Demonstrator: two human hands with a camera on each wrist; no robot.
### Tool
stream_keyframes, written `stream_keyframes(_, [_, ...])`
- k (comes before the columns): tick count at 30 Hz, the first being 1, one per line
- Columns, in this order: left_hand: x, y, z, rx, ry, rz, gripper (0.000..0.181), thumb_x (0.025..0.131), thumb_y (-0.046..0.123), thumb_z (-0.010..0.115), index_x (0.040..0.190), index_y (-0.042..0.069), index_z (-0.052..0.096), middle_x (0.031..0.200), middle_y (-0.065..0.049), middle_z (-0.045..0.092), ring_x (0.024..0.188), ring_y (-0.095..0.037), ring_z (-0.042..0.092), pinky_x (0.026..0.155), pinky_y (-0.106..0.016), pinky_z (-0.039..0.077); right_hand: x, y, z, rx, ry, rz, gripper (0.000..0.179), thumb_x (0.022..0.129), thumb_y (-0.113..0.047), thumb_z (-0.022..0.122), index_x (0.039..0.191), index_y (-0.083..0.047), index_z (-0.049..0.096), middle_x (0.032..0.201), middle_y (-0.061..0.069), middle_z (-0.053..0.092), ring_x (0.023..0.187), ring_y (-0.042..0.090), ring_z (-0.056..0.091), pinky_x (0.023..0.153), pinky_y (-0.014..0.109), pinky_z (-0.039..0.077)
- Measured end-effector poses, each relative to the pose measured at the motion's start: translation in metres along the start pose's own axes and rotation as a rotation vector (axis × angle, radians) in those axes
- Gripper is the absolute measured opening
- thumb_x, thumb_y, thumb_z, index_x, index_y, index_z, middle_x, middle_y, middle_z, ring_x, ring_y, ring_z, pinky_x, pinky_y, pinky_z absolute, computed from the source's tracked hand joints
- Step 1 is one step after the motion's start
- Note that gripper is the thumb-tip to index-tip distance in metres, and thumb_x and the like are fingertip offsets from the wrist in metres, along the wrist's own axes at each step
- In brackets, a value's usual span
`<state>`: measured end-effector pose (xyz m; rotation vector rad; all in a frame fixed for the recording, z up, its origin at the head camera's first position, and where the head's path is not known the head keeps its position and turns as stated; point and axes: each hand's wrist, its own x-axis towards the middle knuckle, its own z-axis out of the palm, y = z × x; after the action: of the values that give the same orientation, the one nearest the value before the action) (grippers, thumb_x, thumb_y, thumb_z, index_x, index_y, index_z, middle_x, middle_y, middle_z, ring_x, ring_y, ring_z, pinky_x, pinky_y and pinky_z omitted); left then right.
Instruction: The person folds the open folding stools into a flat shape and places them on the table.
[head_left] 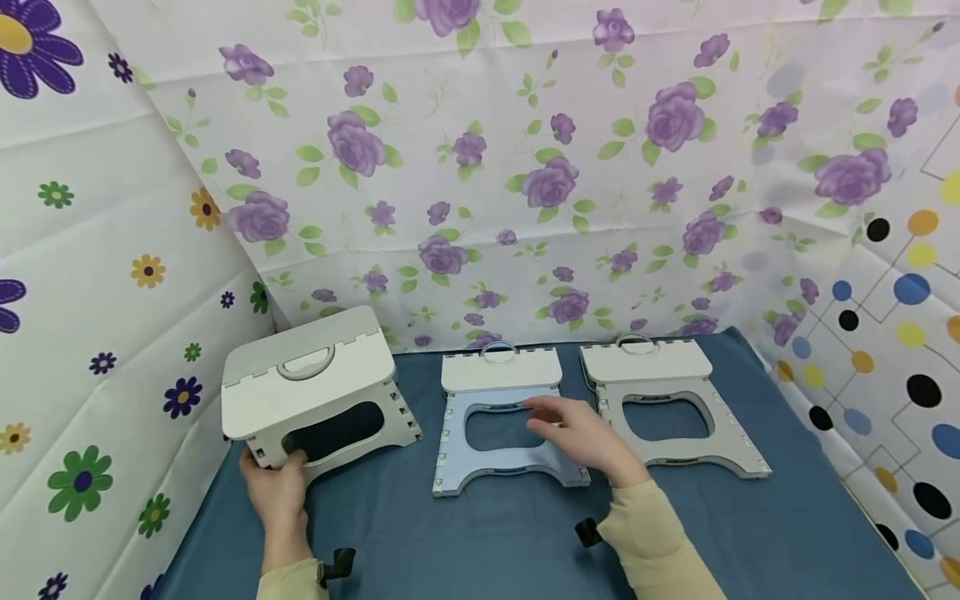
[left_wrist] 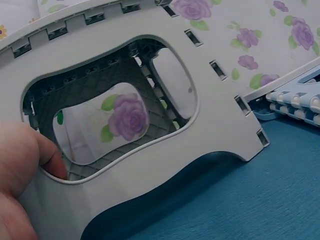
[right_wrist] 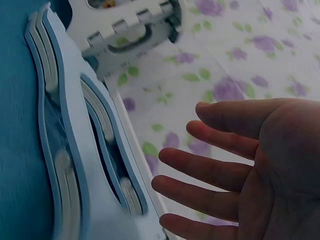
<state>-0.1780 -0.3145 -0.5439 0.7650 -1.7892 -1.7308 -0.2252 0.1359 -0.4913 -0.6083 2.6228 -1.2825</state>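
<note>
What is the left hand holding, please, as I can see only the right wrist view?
Observer: The left hand grips the unfolded stool near the left end of its opening.
Operator: Thank you; does anything lie to the right of the blue stool?
Observer: Yes, the head view shows a grey-and-white stool lying flat there.

Folding step stools, three: one unfolded stool (head_left: 322,392) at eight o'clock, two folded flat, a light-blue stool (head_left: 495,461) at six and a grey stool (head_left: 660,450) at four. Printed sheets, three: one rose-print sheet (head_left: 480,204) at twelve, one daisy-print sheet (head_left: 112,308) at nine, one dotted sheet (head_left: 885,312) at three. Blue-clothed tabletop (head_left: 450,542), one, at six.
</note>
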Motion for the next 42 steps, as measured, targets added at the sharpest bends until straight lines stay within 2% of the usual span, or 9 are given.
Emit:
stream_keyframes(8, [0.003, -0.001, -0.008, 0.001, -0.069, 0.007, 0.092, 0.094, -0.006, 0.057, 0.171, 0.017, 0.013, 0.158, -0.018, 0.033, 0.129, -0.03, 0.037, 0.1, -0.036, 0.032, 0.031, -0.04, 0.043, 0.042, -0.075, -0.121, 0.04, 0.111, -0.026, 0.064, 0.149, -0.014, 0.063, 0.134, 0.008, 0.071, 0.124, 0.025, 0.067, 0.103, 0.047, 0.054])
stream_keyframes(16, [0.005, -0.003, -0.013, 0.023, -0.099, 0.019, 0.089, 0.094, -0.007, 0.056, 0.17, 0.018, 0.015, 0.152, -0.014, 0.036, 0.127, -0.028, 0.039, 0.097, -0.037, 0.035, 0.053, -0.065, 0.099, 0.068, -0.115, -0.127, 0.056, 0.11, -0.031, 0.066, 0.162, -0.022, 0.049, 0.152, 0.012, 0.061, 0.131, 0.032, 0.064, 0.104, 0.043, 0.054])
stream_keyframes(20, [0.004, -0.003, -0.014, 0.041, -0.104, 0.015, 0.089, 0.094, -0.006, 0.056, 0.17, 0.018, 0.015, 0.153, -0.015, 0.035, 0.127, -0.029, 0.039, 0.097, -0.038, 0.035, 0.063, -0.074, 0.119, 0.04, -0.157, -0.149, 0.067, 0.106, -0.029, 0.072, 0.166, -0.024, 0.043, 0.119, 0.014, 0.071, 0.092, 0.034, 0.07, 0.078, 0.036, 0.056])
stream_keyframes(21, [0.004, -0.003, -0.014, 0.047, -0.101, 0.018, 0.089, 0.094, -0.006, 0.056, 0.169, 0.017, 0.015, 0.154, -0.016, 0.035, 0.127, -0.03, 0.039, 0.097, -0.037, 0.035, 0.065, -0.075, 0.124, 0.026, -0.166, -0.153, 0.071, 0.105, -0.031, 0.073, 0.167, -0.024, 0.041, 0.12, 0.014, 0.071, 0.093, 0.033, 0.07, 0.078, 0.035, 0.055])
stream_keyframes(23, [0.004, -0.004, -0.014, 0.055, -0.097, 0.024, 0.089, 0.093, -0.006, 0.056, 0.17, 0.016, 0.015, 0.155, -0.019, 0.034, 0.129, -0.032, 0.038, 0.097, -0.036, 0.035, 0.07, -0.076, 0.131, 0.006, -0.188, -0.145, 0.078, 0.102, -0.036, 0.076, 0.169, -0.024, 0.037, 0.126, 0.014, 0.069, 0.1, 0.032, 0.069, 0.083, 0.038, 0.056])
stream_keyframes(26, [0.005, -0.005, -0.014, 0.06, -0.097, 0.026, 0.09, 0.093, -0.006, 0.055, 0.17, 0.016, 0.015, 0.156, -0.02, 0.034, 0.131, -0.034, 0.038, 0.098, -0.035, 0.035, 0.078, -0.076, 0.14, -0.021, -0.205, -0.12, 0.088, 0.099, -0.045, 0.079, 0.17, -0.022, 0.033, 0.16, 0.011, 0.051, 0.141, 0.029, 0.054, 0.109, 0.043, 0.05])
stream_keyframes(28, [0.006, -0.006, -0.015, 0.058, -0.105, 0.021, 0.09, 0.094, -0.006, 0.056, 0.17, 0.017, 0.014, 0.156, -0.02, 0.034, 0.13, -0.033, 0.038, 0.097, -0.035, 0.035, 0.082, -0.076, 0.145, -0.022, -0.218, -0.1, 0.087, 0.098, -0.045, 0.08, 0.169, -0.02, 0.035, 0.166, 0.009, 0.045, 0.149, 0.028, 0.046, 0.116, 0.045, 0.045])
stream_keyframes(35, [0.005, -0.002, -0.02, 0.056, -0.13, 0.015, 0.088, 0.092, -0.01, 0.052, 0.169, 0.015, 0.017, 0.145, -0.012, 0.038, 0.12, -0.029, 0.036, 0.093, -0.04, 0.03, 0.092, -0.079, 0.16, -0.03, -0.263, -0.098, 0.06, 0.09, -0.037, 0.089, 0.14, -0.018, 0.064, 0.123, -0.002, 0.072, 0.103, 0.009, 0.068, 0.088, 0.028, 0.056])
stream_keyframes(42, [0.008, -0.001, -0.023, 0.088, -0.174, 0.004, 0.082, 0.093, -0.01, 0.053, 0.167, 0.007, 0.021, 0.147, -0.014, 0.039, 0.123, -0.028, 0.038, 0.094, -0.041, 0.032, 0.084, -0.083, 0.173, -0.001, -0.186, -0.067, 0.064, 0.087, -0.036, 0.092, 0.139, -0.015, 0.061, 0.125, 0.003, 0.073, 0.101, 0.01, 0.07, 0.085, 0.029, 0.057])
